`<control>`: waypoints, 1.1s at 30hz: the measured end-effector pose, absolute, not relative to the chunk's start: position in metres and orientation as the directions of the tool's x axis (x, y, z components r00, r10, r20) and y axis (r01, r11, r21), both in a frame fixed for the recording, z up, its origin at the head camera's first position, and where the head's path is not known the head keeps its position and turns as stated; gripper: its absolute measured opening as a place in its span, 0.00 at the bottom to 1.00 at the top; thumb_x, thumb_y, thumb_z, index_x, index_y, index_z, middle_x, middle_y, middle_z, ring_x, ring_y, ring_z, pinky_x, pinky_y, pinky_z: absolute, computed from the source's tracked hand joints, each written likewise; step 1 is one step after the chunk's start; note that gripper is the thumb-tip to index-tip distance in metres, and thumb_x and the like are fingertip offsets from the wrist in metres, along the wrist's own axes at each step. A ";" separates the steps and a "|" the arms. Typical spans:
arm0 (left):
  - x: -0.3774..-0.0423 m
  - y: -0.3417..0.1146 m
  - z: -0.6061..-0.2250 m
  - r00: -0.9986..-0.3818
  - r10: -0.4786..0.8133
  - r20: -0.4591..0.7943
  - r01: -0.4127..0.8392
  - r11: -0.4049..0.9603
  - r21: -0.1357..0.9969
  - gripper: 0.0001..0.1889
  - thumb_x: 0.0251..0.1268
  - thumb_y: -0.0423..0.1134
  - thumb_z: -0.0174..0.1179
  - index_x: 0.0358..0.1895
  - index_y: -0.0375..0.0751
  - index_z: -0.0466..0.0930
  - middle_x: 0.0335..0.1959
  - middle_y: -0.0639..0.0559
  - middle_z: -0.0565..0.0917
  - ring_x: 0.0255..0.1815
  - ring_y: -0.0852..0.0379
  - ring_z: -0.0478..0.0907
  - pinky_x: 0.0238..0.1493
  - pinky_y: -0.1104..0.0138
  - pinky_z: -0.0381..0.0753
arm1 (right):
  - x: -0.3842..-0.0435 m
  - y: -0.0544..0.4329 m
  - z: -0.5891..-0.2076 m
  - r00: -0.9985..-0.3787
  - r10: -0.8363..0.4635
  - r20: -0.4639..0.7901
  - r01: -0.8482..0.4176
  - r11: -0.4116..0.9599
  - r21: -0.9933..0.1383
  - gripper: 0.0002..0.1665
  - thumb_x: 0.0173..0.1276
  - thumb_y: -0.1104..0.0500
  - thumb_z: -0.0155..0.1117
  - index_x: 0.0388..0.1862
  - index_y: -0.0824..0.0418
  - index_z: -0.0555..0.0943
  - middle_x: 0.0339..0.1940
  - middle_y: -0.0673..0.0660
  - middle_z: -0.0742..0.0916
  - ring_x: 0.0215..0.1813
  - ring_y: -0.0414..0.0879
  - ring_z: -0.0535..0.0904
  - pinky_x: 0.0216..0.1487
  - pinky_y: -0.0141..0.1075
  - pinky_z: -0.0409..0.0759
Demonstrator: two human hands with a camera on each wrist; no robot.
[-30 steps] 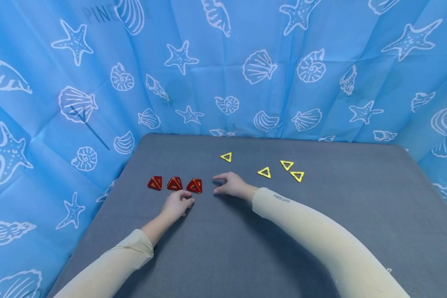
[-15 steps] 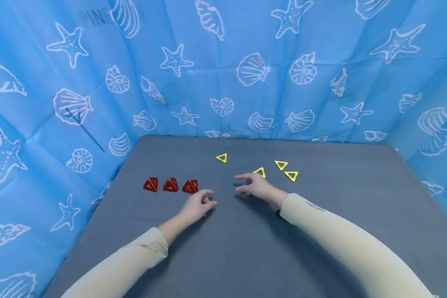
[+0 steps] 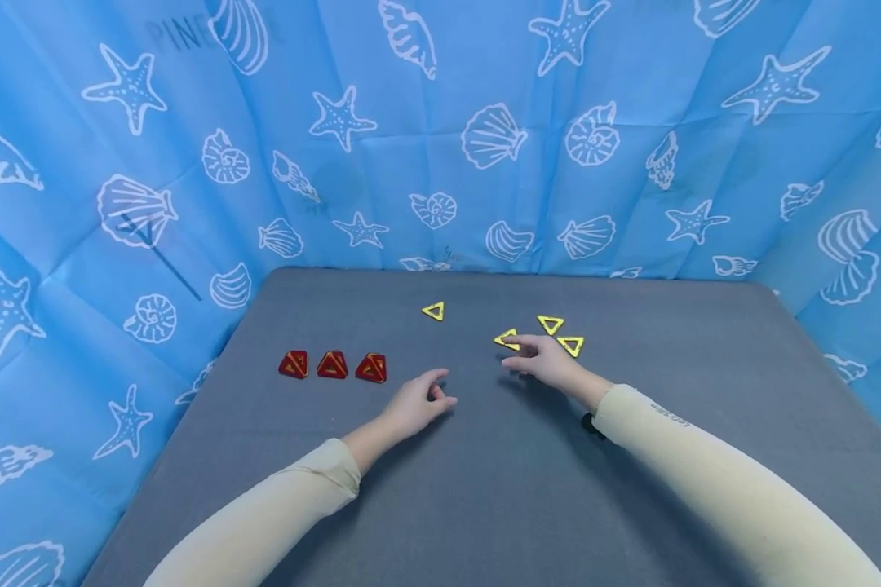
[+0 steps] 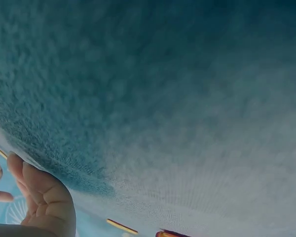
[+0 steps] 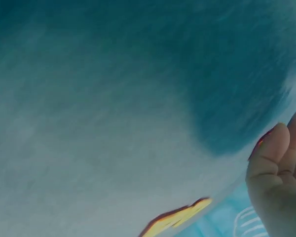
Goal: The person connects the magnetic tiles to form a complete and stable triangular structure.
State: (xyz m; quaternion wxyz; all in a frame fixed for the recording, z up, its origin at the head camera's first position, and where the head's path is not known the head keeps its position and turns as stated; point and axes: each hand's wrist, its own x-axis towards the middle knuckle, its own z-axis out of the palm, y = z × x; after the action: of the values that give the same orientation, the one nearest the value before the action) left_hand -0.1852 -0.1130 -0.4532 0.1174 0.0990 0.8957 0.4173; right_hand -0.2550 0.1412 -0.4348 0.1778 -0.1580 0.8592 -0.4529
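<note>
My left hand (image 3: 415, 405) hangs low over the grey table, fingers loosely bent, nothing held. Just left of it, a row of 3 red triangular pieces (image 3: 371, 368) lies flat, showing yellow or gold marks. My right hand (image 3: 549, 362) is held over the table with thumb and index finger apart. Its index fingertip overlaps the edge of a yellow triangle frame (image 3: 507, 338). Beyond that hand lie two more yellow triangle frames (image 3: 570, 346), close together. In the right wrist view the thumb (image 5: 274, 148) shows at the right edge, with nothing in its grip.
Another yellow triangle frame (image 3: 434, 311) lies alone toward the back, between the red row and the other yellow pieces. The grey cloth-covered table (image 3: 455, 505) meets a blue curtain (image 3: 411, 163) with white shell and starfish prints at the back and sides.
Both hands have moved right: the left away from the red pieces, the right to the yellow triangle frames. The pieces also appear slightly further left as the head view shifts.
</note>
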 end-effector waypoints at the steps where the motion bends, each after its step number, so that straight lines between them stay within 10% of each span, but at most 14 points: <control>1: -0.187 -0.112 -0.453 -0.952 0.280 -0.126 0.084 0.632 0.770 0.28 0.69 0.41 0.61 0.69 0.35 0.66 0.29 0.56 0.76 0.27 0.61 0.70 0.34 0.65 0.69 | -0.256 0.144 -0.435 -0.890 -0.428 -0.153 -0.119 0.545 -0.830 0.31 0.70 0.57 0.64 0.68 0.67 0.70 0.39 0.61 0.82 0.39 0.53 0.77 0.39 0.42 0.74; 20: -0.220 -0.090 -0.452 -0.939 0.325 -0.113 0.170 0.725 0.668 0.34 0.67 0.46 0.62 0.73 0.41 0.62 0.35 0.54 0.76 0.36 0.58 0.72 0.42 0.60 0.71 | -0.275 0.189 -0.436 -0.880 -0.470 -0.070 -0.270 0.617 -0.739 0.36 0.68 0.57 0.66 0.71 0.67 0.67 0.31 0.57 0.73 0.34 0.49 0.67 0.34 0.41 0.66; 33: -0.254 -0.055 -0.451 -0.938 0.294 -0.184 0.145 0.815 0.562 0.38 0.66 0.53 0.62 0.76 0.52 0.57 0.40 0.50 0.74 0.39 0.54 0.71 0.42 0.60 0.70 | -0.287 0.234 -0.438 -0.920 -0.387 -0.065 -0.259 0.724 -0.640 0.37 0.64 0.53 0.70 0.69 0.64 0.70 0.60 0.72 0.66 0.60 0.68 0.59 0.56 0.64 0.61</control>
State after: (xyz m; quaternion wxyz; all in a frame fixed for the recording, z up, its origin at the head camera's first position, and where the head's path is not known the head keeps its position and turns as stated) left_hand -0.2544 -0.0548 -0.4509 0.1324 0.1163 0.9433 0.2814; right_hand -0.2869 0.2337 -0.4381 0.0971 -0.1749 0.9232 -0.3281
